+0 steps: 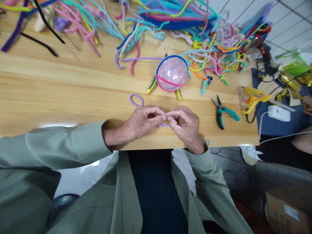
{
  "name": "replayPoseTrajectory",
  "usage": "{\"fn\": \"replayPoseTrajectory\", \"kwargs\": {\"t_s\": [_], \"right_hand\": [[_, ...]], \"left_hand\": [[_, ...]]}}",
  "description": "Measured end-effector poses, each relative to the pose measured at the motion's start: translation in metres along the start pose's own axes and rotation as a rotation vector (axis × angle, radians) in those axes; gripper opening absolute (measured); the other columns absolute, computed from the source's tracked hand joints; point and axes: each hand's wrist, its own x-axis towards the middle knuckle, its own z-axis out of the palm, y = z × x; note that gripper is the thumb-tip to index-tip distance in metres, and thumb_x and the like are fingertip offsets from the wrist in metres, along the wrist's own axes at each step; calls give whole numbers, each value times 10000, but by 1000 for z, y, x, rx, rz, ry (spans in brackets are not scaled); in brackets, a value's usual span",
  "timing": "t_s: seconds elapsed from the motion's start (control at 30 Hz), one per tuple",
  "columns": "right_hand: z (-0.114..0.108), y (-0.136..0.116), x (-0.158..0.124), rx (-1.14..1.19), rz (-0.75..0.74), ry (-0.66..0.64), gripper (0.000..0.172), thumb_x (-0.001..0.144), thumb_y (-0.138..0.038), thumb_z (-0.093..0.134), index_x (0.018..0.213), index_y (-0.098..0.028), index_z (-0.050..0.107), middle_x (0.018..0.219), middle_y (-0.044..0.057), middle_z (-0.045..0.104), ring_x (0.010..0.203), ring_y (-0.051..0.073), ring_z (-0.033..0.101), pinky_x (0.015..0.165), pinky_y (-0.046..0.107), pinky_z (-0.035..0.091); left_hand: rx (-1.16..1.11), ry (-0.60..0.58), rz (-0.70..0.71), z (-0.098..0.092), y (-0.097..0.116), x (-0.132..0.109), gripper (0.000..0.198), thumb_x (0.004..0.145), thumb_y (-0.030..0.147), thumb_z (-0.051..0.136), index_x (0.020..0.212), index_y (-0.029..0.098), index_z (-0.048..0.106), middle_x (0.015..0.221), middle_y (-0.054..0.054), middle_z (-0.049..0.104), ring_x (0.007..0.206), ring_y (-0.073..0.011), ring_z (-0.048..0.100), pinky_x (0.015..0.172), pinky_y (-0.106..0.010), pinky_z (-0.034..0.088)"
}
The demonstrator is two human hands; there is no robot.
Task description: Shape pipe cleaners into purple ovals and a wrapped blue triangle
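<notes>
My left hand and my right hand meet near the table's front edge, thumbs and fingertips pinched together. Between them they grip a purple pipe cleaner, curved below the fingertips; its ends are hidden by my fingers. Just beyond my left hand lies a purple pipe cleaner loop, closed into an oval. Farther back is a clear plastic dome with a blue pipe cleaner round its upper rim and a pink one across its lower part. Yellow-and-green handles stick out from under the dome.
Teal-handled pliers lie open to the right, near a yellow glue gun and a white power strip. Many coloured pipe cleaners heap along the back. A cardboard box stands on the floor at right.
</notes>
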Motion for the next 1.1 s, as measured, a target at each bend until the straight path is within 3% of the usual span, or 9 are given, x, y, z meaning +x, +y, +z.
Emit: {"fn": "replayPoseTrajectory", "kwargs": {"t_s": [0.23, 0.47, 0.77, 1.1], "right_hand": [[0, 0, 1, -2, -1, 10, 205, 931, -65, 725, 933, -261, 782, 773, -38, 702, 634, 112, 601, 583, 266, 467], [-1, 2, 0, -18, -22, -9, 202, 942, -71, 696, 960, -256, 775, 787, -29, 706, 640, 114, 599, 577, 268, 463], [-4, 4, 1, -10, -48, -52, 196, 960, -79, 674, 962, -255, 760, 820, -23, 734, 664, 119, 605, 599, 280, 467], [-5, 5, -1, 72, 124, -35, 43, 963, -231, 761, 986, -260, 739, 829, -19, 742, 692, 140, 631, 652, 309, 519]], "left_hand": [[12, -19, 75, 0, -1, 1, 294, 883, 423, 912, 918, 160, 785, 878, -54, 830, 767, -136, 736, 720, -231, 592], [17, -32, -24, -2, 4, 0, 368, 939, 514, 854, 935, 153, 786, 795, -43, 779, 709, -139, 720, 696, -244, 619], [-8, -56, -41, -5, 1, 3, 371, 922, 514, 875, 937, 154, 785, 770, -42, 776, 706, -145, 737, 694, -244, 638], [-49, -64, -69, -6, 5, 4, 420, 869, 535, 926, 956, 150, 783, 766, -48, 780, 667, -141, 731, 667, -244, 631]]}}
